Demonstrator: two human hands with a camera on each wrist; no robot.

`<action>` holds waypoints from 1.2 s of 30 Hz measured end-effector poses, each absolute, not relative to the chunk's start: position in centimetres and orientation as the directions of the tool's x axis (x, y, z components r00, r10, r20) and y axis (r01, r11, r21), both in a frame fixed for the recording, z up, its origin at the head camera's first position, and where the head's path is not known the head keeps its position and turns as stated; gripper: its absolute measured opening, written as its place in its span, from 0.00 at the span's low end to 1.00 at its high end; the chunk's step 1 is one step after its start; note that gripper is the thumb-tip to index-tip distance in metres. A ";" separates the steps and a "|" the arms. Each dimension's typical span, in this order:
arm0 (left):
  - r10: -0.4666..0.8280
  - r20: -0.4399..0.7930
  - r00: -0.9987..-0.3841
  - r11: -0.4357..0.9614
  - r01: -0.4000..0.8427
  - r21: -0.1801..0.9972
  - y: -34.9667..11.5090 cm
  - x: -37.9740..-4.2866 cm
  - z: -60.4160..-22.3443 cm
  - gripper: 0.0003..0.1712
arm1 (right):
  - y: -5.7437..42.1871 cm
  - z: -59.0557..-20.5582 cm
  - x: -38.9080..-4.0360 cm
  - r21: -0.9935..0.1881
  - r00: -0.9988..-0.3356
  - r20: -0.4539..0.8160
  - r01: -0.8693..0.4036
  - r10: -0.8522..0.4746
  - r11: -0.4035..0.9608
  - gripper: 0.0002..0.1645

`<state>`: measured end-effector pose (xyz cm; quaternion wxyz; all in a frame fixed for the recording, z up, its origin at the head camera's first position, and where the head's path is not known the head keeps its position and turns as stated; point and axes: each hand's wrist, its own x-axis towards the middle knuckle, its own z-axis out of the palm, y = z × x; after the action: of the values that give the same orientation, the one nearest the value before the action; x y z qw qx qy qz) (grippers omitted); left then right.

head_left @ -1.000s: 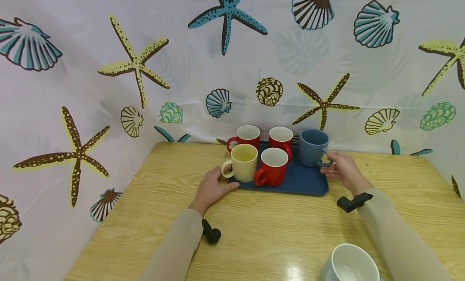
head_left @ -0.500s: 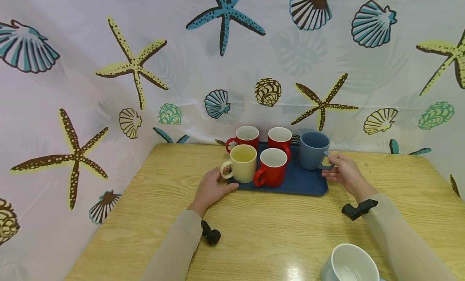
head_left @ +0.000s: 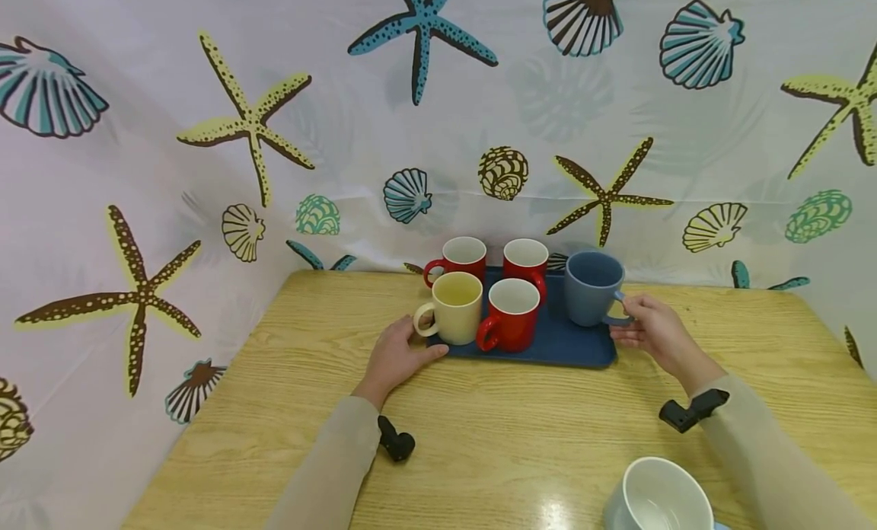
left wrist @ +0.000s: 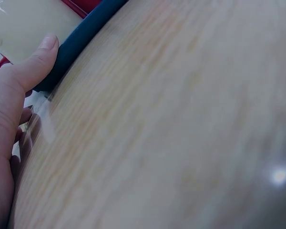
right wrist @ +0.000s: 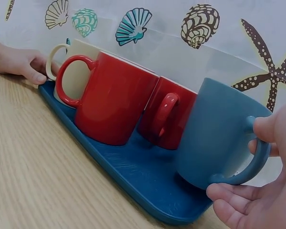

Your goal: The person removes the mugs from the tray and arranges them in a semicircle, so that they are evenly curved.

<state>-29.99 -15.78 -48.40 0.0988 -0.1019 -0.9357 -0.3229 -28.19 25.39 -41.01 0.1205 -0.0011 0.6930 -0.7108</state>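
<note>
My right hand pinches the handle of a blue mug, thumb and index finger through and over it, other fingers under the handle's lower end. The mug stands upright at the right part of a dark blue tray. At the tray's front left corner my left hand grips the rim, its thumb lying along the front edge. Close by that hand is a cream mug, its handle toward the fingers. A red mug stands beside it, with two more red mugs, one left and one right, behind.
A pale mug stands on the wooden table near the front, by the right forearm. Behind the tray hangs a white cloth printed with starfish and shells. Black cameras sit on both wrists.
The blue mug has shifted slightly toward me and to the right on the tray, and my right hand has moved with it. My left hand has stayed at the tray corner.
</note>
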 end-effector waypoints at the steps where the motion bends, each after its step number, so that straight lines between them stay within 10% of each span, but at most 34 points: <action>1: 0.131 0.250 -0.959 0.768 0.258 0.587 -15.8 -30.0 -48.4 0.39 | 25.4 -41.0 -28.1 -0.986 -0.971 -0.164 0.169 -0.176 -0.015 0.13; 36: 0.141 0.253 -0.957 0.771 0.267 0.579 -15.9 -30.2 -48.6 0.39 | 25.9 -40.1 -23.1 -0.992 -0.953 -0.117 0.126 -0.280 -0.013 0.13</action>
<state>-30.16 -15.92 -48.59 0.0977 -0.1090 -0.9358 -0.3206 -23.15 25.93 -40.13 0.1432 -0.0561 0.6878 -0.7094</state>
